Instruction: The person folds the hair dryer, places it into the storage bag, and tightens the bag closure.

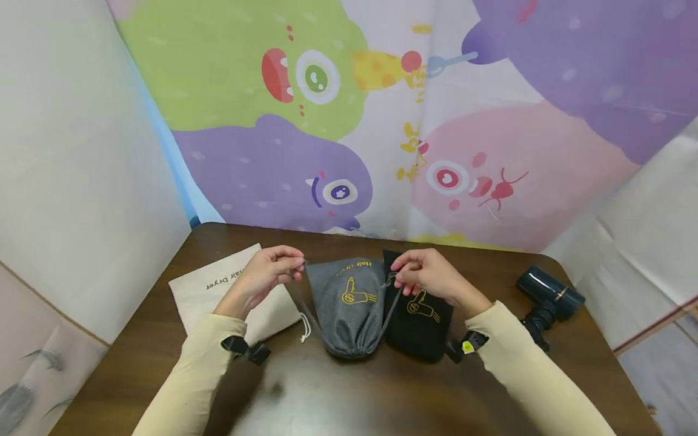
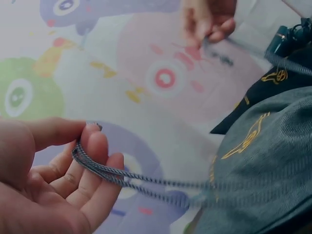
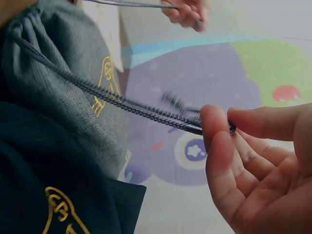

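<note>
Your left hand (image 1: 267,272) pinches the left drawstring (image 2: 146,178) between thumb and fingertips, its other fingers loosely bent, and your right hand (image 1: 433,275) pinches the right drawstring (image 3: 122,105) the same way, with a cord end dangling beside its fingertips. You hold the 2 hands apart above the table (image 1: 354,399), 1 on either side of the gray drawstring bag (image 1: 351,303), and both doubled cords run from your fingers to its gathered mouth. That bag lies with the mouth toward you and a yellow hair dryer print facing up, between the cream drawstring bag (image 1: 204,297) on your left and the black pouch (image 1: 420,339) just beside it on your right.
</note>
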Action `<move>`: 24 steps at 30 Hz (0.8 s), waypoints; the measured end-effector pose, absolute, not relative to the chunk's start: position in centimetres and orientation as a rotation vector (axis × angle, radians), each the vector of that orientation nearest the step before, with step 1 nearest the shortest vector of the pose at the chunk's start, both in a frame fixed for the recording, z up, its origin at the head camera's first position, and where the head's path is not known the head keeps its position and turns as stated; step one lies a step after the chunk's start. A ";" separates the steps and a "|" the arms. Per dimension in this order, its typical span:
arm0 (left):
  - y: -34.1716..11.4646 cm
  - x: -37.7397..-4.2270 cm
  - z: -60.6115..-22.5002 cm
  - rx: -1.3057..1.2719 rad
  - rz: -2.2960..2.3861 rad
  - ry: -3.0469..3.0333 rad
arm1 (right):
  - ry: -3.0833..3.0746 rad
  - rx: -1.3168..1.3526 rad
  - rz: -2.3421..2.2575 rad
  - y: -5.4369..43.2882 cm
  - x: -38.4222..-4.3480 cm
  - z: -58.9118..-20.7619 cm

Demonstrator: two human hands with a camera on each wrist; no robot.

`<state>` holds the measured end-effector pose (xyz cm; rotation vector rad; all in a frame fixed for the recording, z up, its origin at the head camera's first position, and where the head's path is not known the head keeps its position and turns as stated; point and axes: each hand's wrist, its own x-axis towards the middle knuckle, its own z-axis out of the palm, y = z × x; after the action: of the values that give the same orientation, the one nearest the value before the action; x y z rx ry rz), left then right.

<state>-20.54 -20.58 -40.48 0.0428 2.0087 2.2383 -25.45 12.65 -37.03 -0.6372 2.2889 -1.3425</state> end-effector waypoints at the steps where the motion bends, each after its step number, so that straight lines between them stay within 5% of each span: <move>1: -19.9 -21.0 -40.7 0.051 2.227 1.994 | 2.310 -0.638 -1.314 12.4 -25.6 -37.3; 13: -14.6 -25.9 -42.9 -0.004 2.108 2.082 | 2.472 -0.715 -1.044 6.7 -28.1 -39.8; 24: -14.3 -26.1 -44.0 0.040 1.532 2.585 | 2.459 -0.766 -0.803 4.8 -28.7 -40.4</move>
<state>-26.12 -14.28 -43.96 0.0402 2.5850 1.5324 -28.65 4.79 -40.42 -0.7657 2.4585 -0.8031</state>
